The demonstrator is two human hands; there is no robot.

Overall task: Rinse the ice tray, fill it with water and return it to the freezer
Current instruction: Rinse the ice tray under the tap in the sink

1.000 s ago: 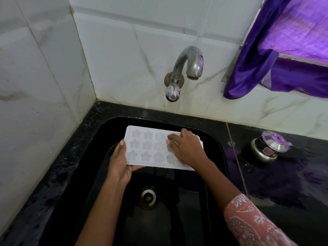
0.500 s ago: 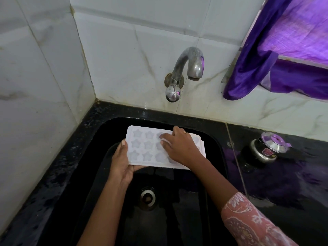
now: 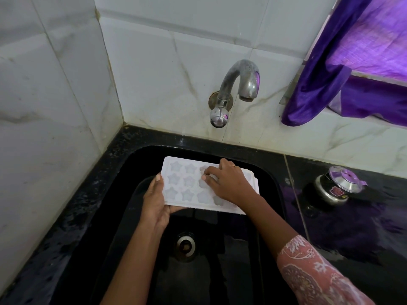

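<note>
A white ice tray (image 3: 187, 183) with star-shaped cells is held level over the black sink (image 3: 271, 181), below and left of the steel tap (image 3: 240, 84). My left hand (image 3: 155, 201) grips the tray's left end, thumb along the edge and fingers underneath. My right hand (image 3: 229, 183) lies on top of the tray's right half, its bent fingertips pressing into the middle cells. No water is seen running from the tap. The tray's right cells are hidden under my right hand.
The sink drain (image 3: 186, 245) sits below the tray. A small steel pot with a lid (image 3: 337, 188) stands on the wet black counter (image 3: 352, 238) at the right. A purple curtain (image 3: 330, 84) hangs above right. White tiled walls close the left and back.
My right hand has slid leftward across the tray's cells, from the right part toward the middle. My left hand keeps its grip and the tray has barely shifted.
</note>
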